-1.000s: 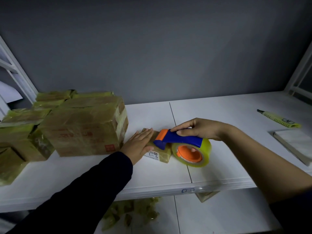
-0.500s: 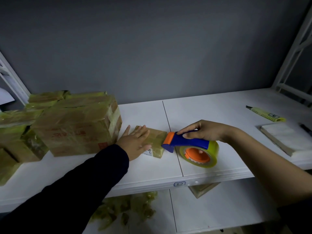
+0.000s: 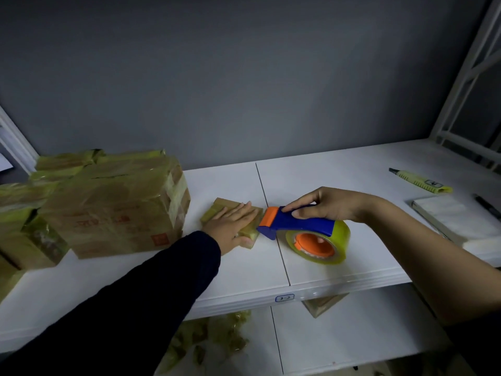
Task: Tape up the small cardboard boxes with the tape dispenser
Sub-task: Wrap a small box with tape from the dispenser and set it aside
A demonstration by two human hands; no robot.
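Left hand (image 3: 230, 226) — lying flat on top of the small cardboard box (image 3: 220, 206), fingers straight and together, palm pressing down. A dark sleeve is covering the forearm.

Right hand (image 3: 325, 204) — wrapping fingers and thumb round the blue handle of the tape dispenser (image 3: 301, 223), arm bare. The dispenser's orange nose is touching the right end of the box. Its tape roll (image 3: 341, 240), yellowish clear on an orange hub, is sitting just right of the box.

The box is resting on the white shelf (image 3: 244, 272), and the parts showing around the hand are shining with yellowish tape.

Just left of the box a large box (image 3: 116, 207) wrapped in tape is standing, with more taped boxes further left.

Well to the right of the box a yellow utility knife (image 3: 420, 181) is lying. Near it are a white pad (image 3: 447, 215) and a dark pen (image 3: 488, 206), the pen running out at the frame edge.

Below the box, crumpled tape scraps (image 3: 217, 340) are lying on the lower shelf (image 3: 352, 335). Another taped box (image 3: 322, 303) is showing under the upper shelf's edge, below and to the right.
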